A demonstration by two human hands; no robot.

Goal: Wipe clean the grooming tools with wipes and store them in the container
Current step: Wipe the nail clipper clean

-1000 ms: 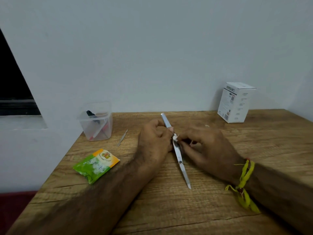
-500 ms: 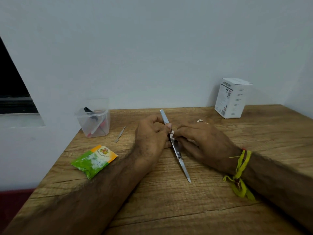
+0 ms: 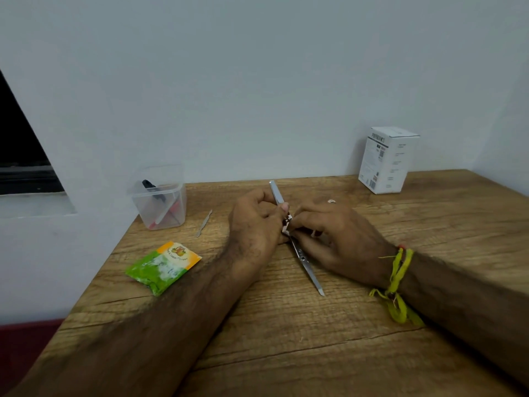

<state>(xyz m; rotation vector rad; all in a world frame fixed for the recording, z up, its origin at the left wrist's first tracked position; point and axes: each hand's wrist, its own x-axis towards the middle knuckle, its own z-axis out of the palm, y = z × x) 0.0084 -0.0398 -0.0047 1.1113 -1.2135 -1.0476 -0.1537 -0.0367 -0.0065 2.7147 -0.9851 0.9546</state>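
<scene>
A long metal grooming tool (image 3: 307,267) lies slanted across the middle of the wooden table (image 3: 286,353), its upper end sticking up behind my thumb. My left hand (image 3: 254,224) grips its upper part. My right hand (image 3: 337,239) pinches a small white wipe (image 3: 287,224) against the tool's middle. A clear plastic container (image 3: 159,202) at the back left holds a black and a red tool. A small metal tool (image 3: 203,224) lies loose on the table beside the container.
A green and orange wipe packet (image 3: 163,266) lies near the table's left edge. A white cardboard box (image 3: 386,160) stands at the back right against the wall. A yellow thread is tied around my right wrist.
The view has tilted slightly. My right hand's fingers with the wipe have shifted a little up along the tool toward my left hand. Nothing else on the table has moved.
</scene>
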